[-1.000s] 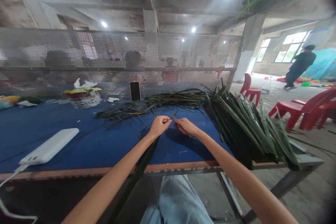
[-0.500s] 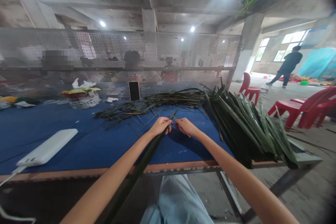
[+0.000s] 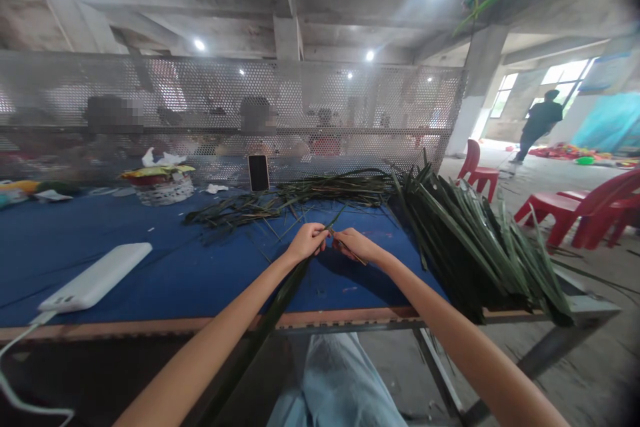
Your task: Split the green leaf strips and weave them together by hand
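My forearms reach out over the blue cloth-topped table (image 3: 200, 273), wrists bent inward. My left hand (image 3: 306, 243) grips a long dark-green palm leaf (image 3: 270, 310); just beside it, my right hand (image 3: 353, 245) pinches a thin green leaf strip (image 3: 356, 254).

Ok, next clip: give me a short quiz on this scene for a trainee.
1. True or false: the left hand and the right hand both pinch the thin leaf strip.
2. What color is the table cover? A red, B blue, C white.
3. Which hand is nearer the pile of long leaves?

Key: 1 true; 2 B; 3 the right hand.
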Demonstrator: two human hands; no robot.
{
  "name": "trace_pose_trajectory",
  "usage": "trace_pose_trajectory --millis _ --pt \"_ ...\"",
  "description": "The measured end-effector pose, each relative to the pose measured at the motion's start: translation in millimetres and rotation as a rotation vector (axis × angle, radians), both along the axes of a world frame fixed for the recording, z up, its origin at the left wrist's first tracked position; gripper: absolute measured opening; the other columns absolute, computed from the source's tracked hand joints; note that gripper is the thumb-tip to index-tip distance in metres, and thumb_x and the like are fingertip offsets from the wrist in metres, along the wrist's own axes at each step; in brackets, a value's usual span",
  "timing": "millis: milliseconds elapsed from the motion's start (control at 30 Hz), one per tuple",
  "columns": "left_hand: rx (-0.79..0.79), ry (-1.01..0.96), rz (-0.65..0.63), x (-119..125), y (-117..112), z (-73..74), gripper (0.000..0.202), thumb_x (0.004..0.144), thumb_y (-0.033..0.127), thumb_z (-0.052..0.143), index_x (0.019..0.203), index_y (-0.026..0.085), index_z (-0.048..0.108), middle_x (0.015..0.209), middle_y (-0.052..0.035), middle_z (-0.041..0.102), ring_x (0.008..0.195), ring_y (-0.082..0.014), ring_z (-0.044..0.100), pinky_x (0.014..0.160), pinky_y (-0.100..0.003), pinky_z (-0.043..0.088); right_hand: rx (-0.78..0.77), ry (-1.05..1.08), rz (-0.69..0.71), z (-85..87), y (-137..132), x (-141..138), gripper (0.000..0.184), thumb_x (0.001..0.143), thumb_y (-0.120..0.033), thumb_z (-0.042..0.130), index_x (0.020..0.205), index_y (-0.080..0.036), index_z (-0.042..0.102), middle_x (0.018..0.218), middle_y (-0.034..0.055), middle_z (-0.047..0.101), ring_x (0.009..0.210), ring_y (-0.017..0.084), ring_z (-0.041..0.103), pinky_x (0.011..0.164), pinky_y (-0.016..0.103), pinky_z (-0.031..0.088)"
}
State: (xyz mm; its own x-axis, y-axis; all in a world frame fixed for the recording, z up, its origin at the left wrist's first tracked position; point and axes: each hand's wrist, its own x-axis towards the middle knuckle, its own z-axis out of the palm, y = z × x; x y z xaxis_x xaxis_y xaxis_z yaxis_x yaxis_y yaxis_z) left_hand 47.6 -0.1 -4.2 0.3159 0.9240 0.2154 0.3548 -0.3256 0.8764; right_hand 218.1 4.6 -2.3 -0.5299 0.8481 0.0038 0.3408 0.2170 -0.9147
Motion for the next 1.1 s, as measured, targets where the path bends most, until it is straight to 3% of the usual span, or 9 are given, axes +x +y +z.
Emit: trace_pose_trajectory --millis 167,267,500,967,1100 --pt "-0.18 -0.102 -0.027 3.5 0.6 1.8 0.009 0.078 0.017 0.049 0.078 0.013 0.057 0.05 0.0047 0.052 0.036 -0.0062 0.044 0.039 -0.018 0.03 0.045 -0.03 -0.068 -0.6 0.9 -0.5 0.043 0.094 -0.027 0.034 0.057 -0.015 0.053 0.029 -0.006 0.037 0.028 0.008 0.033 0.038 0.02 0.025" --pt "-0.25 -0.116 -0.045 3.0 2.5 0.5 0.014 0.08 0.018 0.048 0.09 0.013 0.057 0.05 0.0039 0.055 0.033 -0.0074 0.046 0.037 -0.017 0.029 0.064 -0.045 -0.091 -1.5 3.4 -0.1 0.046 0.095 -0.027 0.033 0.055 -0.015 0.052 0.029 -0.0051 0.037 0.029 0.008 0.034 0.039 0.021 0.027" --pt "-0.123 -0.083 -0.059 -0.5 6.3 -4.7 0.023 0.084 0.034 0.054 0.077 0.012 0.053 0.058 -0.0042 0.065 0.032 -0.0091 0.052 0.033 -0.017 0.032 0.101 -0.046 -0.069 -1.6 4.2 1.0 0.044 0.094 -0.023 0.03 0.057 -0.016 0.052 0.03 -0.0053 0.037 0.029 0.008 0.033 0.04 0.02 0.027" --pt "0.028 -0.015 0.036 -0.6 4.3 -6.3 0.021 0.085 0.028 0.051 0.071 0.012 0.056 0.059 -0.0036 0.066 0.033 -0.0083 0.051 0.034 -0.017 0.035 0.075 -0.043 -0.051 0.6 0.6 1.4 0.041 0.093 -0.022 0.031 0.059 -0.016 0.052 0.03 -0.0059 0.037 0.029 0.008 0.033 0.04 0.019 0.027" --pt "0.052 -0.008 0.062 -0.5 4.2 -5.0 0.021 0.085 0.025 0.05 0.069 0.013 0.056 0.059 -0.0027 0.066 0.034 -0.008 0.051 0.035 -0.017 0.035 0.093 -0.038 -0.053 -2.3 0.0 -1.1 0.044 0.095 -0.029 0.032 0.058 -0.016 0.051 0.031 -0.0057 0.037 0.03 0.007 0.033 0.039 0.019 0.026"
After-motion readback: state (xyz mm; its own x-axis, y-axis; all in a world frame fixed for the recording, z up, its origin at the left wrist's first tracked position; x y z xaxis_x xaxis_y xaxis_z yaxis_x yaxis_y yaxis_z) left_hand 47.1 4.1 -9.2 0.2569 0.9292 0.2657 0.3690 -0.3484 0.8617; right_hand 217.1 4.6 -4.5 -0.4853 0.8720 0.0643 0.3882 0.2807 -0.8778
